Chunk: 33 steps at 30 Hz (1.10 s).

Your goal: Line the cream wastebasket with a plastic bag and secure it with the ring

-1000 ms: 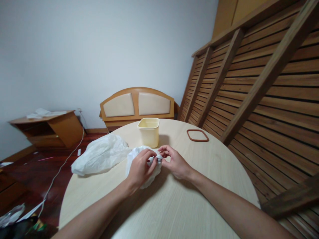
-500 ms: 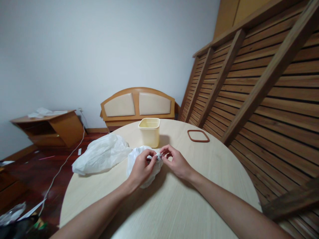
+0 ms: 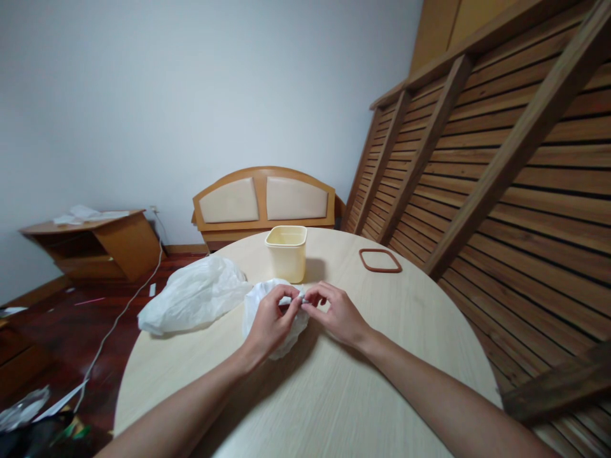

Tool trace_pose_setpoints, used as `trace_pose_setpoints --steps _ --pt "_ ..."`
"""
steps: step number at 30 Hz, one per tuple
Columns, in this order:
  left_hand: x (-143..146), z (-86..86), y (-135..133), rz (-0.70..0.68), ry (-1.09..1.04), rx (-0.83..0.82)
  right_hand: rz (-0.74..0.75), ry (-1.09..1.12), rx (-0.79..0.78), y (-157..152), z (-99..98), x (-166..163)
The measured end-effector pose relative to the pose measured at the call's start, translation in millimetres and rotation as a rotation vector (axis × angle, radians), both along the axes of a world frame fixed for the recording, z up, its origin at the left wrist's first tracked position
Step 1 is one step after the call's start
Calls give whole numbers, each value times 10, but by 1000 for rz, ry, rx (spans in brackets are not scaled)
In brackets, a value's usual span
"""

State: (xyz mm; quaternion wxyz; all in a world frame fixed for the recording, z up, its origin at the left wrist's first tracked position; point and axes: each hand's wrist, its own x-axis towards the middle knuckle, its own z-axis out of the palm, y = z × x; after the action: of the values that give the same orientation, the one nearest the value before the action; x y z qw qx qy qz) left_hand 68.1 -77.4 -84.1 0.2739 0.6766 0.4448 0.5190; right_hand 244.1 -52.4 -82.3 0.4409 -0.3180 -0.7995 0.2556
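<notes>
Both my hands meet over a small crumpled white plastic bag (image 3: 255, 304) on the round pale wooden table (image 3: 334, 394). My left hand (image 3: 270, 324) lies on the bag with its fingers pinched on the bag's top edge. My right hand (image 3: 337, 313) pinches the same bit of white plastic from the right, fingertips touching those of the left. A larger white plastic bag (image 3: 193, 294) lies slack to the left. A cream square plastic tub (image 3: 286, 252) stands open just behind my hands.
A brown rubber sealing ring (image 3: 380, 260) lies flat on the table at the far right. A slatted wooden frame (image 3: 501, 165) leans along the right side. Behind the table stand a headboard (image 3: 262, 200) and a low wooden stand (image 3: 95, 245). A cable and litter lie on the floor at left.
My hands have stayed over the small bag; the fingertips have drawn closer together on the pinched plastic. Nothing else on the table has moved.
</notes>
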Motion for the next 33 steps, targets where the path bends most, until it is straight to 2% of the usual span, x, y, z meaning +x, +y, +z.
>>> trace_pose_setpoints --steps 5,9,14,20,25,29,31,33 --pt "-11 -33 19 -11 -7 -15 70 -17 26 20 16 13" --pt "-44 -62 47 -9 52 15 58 -3 -20 31 27 21" --pt "-82 -18 32 -63 253 127 64 3 -79 45 32 37" --pt "-158 27 13 -42 566 290 -9 -120 72 129 41 176" --pt "-305 62 71 36 738 289 -71 -271 158 179 97 340" --pt "-443 87 142 49 784 265 118 -323 246 114 141 329" --pt "-506 95 167 -25 817 229 225 -380 266 75 130 288" --pt "-566 103 185 -125 870 190 268 -441 259 58 105 256"
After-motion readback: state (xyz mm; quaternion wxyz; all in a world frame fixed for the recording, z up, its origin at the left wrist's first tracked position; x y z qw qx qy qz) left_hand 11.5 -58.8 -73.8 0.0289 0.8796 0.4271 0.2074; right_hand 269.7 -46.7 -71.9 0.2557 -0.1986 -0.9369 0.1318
